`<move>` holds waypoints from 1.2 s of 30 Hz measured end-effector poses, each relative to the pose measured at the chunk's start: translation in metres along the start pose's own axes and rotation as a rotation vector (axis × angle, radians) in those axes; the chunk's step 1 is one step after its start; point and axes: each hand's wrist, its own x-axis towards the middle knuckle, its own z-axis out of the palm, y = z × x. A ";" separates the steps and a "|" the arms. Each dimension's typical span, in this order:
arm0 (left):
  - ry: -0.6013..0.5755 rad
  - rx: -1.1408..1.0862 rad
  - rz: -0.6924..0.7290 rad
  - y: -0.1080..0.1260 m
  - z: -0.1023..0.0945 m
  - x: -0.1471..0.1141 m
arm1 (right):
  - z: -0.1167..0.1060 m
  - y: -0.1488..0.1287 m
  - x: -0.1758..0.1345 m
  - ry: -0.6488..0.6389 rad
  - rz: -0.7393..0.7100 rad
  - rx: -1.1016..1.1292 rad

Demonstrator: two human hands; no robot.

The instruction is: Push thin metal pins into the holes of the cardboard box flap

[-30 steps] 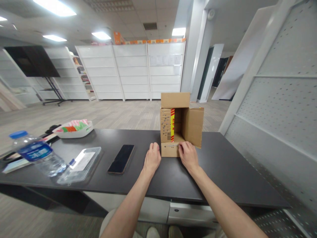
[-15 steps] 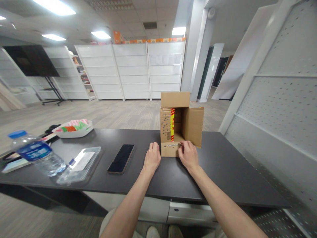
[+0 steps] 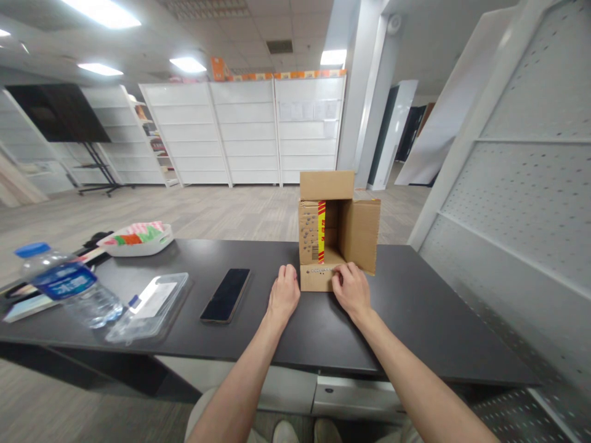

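Note:
A cardboard box [image 3: 354, 237] stands on the dark desk with its open side facing me and its flaps spread. The lower flap [image 3: 316, 283] lies toward me, and a row of small shiny pieces [image 3: 321, 271] runs along it. My right hand [image 3: 351, 288] is at the right end of that row, fingers pinched together on the flap; whatever they hold is too small to make out. Just left of the box, my left hand [image 3: 284, 292] rests on the desk with curled fingers, their contents hidden. Dark marks or small pieces dot the left flap [image 3: 308, 231], beside red-and-yellow tape [image 3: 322, 232].
A phone [image 3: 226, 295] lies left of my left hand. Farther left are a clear plastic case [image 3: 150, 307], a water bottle [image 3: 69, 286] and a white basket [image 3: 138, 247] with colourful contents. A perforated panel [image 3: 521, 203] rises along the right side of the desk [image 3: 429, 314].
My right hand's fingertips have shifted very slightly left along the lower flap. My left hand and the box have stayed in place.

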 end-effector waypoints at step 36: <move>-0.007 0.067 -0.009 0.002 0.000 0.002 | 0.004 -0.046 0.004 -0.173 -0.270 -0.055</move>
